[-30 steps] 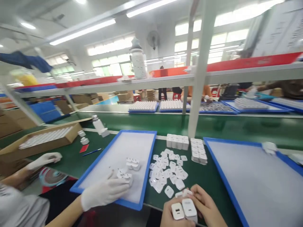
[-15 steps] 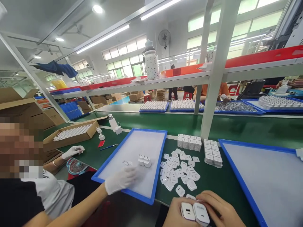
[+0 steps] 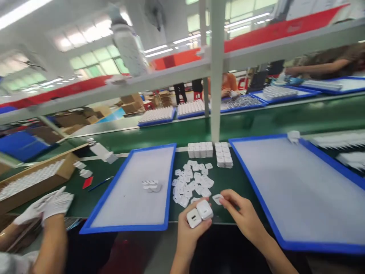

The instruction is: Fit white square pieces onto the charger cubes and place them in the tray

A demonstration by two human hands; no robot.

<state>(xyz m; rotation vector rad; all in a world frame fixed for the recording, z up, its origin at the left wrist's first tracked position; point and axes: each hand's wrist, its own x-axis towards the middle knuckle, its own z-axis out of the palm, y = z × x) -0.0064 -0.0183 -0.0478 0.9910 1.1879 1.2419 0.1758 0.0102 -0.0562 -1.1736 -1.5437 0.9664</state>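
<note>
White chargers point(image 3: 199, 214), left hand point(image 3: 190, 228) gripping 2

Two blue trays point(image 3: 168, 179) point(image 3: 265, 213), a cardboard box point(image 3: 37, 182), a red card point(image 3: 87, 182).

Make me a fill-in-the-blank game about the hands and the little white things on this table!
1. The left hand holds ____ white chargers side by side.
2. The right hand touches a small white piece lying on the ____ mat.
3. The trays have rims coloured ____.
4. The co-worker's hands wear white ____.

Missing words: two; green; blue; gloves
</note>
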